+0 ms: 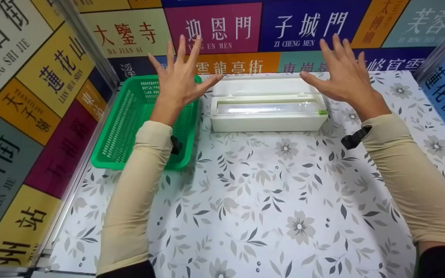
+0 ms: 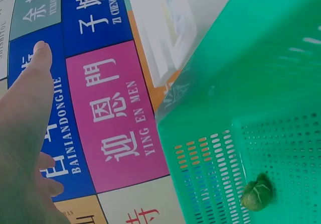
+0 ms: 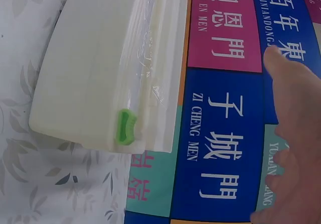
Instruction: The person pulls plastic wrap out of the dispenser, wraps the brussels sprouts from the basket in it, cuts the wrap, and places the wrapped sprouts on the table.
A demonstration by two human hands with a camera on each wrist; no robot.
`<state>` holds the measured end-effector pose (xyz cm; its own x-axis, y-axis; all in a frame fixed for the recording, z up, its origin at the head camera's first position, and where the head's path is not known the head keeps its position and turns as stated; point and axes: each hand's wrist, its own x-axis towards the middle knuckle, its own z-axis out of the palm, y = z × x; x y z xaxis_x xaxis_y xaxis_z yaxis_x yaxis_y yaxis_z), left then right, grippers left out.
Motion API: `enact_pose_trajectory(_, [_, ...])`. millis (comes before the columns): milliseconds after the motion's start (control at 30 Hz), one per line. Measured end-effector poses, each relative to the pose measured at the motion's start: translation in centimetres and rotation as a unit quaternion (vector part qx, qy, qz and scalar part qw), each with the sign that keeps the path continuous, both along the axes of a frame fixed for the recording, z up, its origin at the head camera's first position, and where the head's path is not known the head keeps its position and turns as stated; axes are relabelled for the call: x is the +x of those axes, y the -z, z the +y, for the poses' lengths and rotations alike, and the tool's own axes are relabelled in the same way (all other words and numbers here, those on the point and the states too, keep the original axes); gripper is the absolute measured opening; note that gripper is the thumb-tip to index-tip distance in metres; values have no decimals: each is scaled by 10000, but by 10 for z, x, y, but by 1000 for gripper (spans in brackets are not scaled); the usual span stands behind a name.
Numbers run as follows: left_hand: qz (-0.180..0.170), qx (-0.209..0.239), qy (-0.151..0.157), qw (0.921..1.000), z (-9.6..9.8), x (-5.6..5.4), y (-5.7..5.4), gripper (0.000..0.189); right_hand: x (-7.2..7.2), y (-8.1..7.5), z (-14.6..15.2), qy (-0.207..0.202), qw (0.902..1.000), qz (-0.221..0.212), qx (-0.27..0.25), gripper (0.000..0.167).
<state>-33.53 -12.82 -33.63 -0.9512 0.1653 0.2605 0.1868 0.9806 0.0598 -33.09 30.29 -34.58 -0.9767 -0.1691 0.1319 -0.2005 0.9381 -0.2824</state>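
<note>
Both hands are raised above the table, fingers spread, holding nothing. My left hand (image 1: 178, 79) is over the far right part of a green plastic basket (image 1: 108, 164). A round green leafy vegetable (image 2: 257, 192), like a small cabbage, lies inside it in the left wrist view; the left arm hides it from the head view. My right hand (image 1: 342, 75) hovers beyond the right end of a white cling film dispenser (image 1: 269, 124). The dispenser's lid (image 1: 261, 88) is tipped back, exposing clear film. A green slide cutter (image 3: 126, 127) sits at its right end.
The table (image 1: 245, 216) wears a white cloth with grey flowers and leaves. Panels with coloured street-name signs (image 1: 213, 29) stand along the back and left, with more at the right. Black straps (image 1: 355, 138) for the wrist cameras show at both wrists.
</note>
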Motion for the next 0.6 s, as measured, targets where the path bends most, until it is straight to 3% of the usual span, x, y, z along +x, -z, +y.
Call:
enact_pose_trajectory(233, [166,-141,180,9996,5,1,5,108,3,4,-4,-165,9997,-79,-146,98])
enact_pose_trajectory(367, [68,-78,256,9996,11,3,8,104,6,7,-5,-197,9995,-59,-252,92])
enact_pose_trajectory(600, [-205,177,801,9964,22,5,13,90,12,13,-6,-443,9985,139,-290,76])
